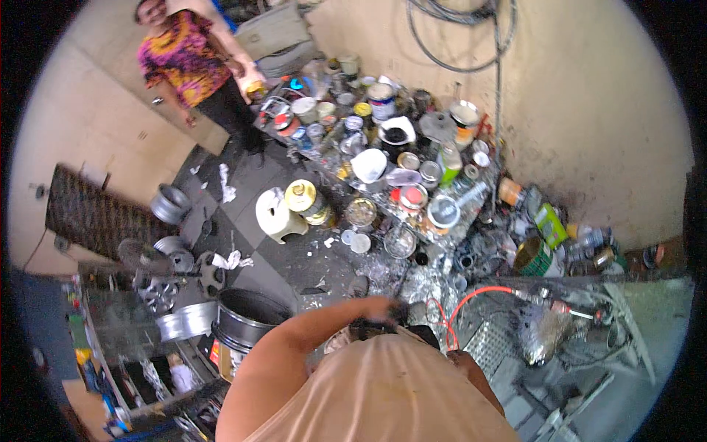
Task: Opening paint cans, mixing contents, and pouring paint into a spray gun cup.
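Observation:
My left arm bends across my front, and my left hand [380, 309] is blurred beside a small dark object [414, 312]; its fingers cannot be made out. Low on the right, my right hand [461, 359] shows only in part past my pale shirt [383, 383]. It lies close to an orange hose [471, 295], and its fingers are hidden. Whether either hand grips anything does not show. The hose curves right to a metal fitting [524, 295] beside a foil-like bundle [543, 331].
A cluttered bench [346, 166] holds several paint cans and tubs. Before it stand a white stool [274, 214] and a yellow-topped can [302, 197]. Wheel rims [250, 317] lie left. A person [188, 66] in a colourful shirt stands at the far left. Tread plate [482, 353] lies right.

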The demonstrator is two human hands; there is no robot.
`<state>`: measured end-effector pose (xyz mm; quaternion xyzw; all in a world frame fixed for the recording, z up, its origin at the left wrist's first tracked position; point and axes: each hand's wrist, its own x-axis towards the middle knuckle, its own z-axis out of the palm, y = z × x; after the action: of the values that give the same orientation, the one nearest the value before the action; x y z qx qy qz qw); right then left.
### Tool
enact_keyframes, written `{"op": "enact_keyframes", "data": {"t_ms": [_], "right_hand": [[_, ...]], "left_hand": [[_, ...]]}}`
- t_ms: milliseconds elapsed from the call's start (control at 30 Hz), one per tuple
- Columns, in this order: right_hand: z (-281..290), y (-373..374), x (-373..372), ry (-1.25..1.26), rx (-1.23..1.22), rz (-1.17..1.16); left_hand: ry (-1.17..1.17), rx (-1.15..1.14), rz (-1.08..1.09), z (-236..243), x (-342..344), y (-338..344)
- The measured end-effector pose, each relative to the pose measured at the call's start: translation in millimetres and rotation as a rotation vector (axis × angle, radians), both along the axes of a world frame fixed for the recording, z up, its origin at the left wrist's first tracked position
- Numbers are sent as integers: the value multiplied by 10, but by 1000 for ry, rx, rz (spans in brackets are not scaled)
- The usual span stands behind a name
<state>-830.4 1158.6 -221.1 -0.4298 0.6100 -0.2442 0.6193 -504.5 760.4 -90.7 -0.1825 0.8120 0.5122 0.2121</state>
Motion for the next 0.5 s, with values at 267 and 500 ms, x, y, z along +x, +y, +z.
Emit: {"op": "enact_keyframes", "data": {"t_ms": [267,500], "right_hand": [[304,-2275,602,148,295,37],[650,-2878,1479,543,-190,727]], "left_hand": [[-219,150,796,297,2131,515],[-492,-244,703,-634,3621,798]]}}
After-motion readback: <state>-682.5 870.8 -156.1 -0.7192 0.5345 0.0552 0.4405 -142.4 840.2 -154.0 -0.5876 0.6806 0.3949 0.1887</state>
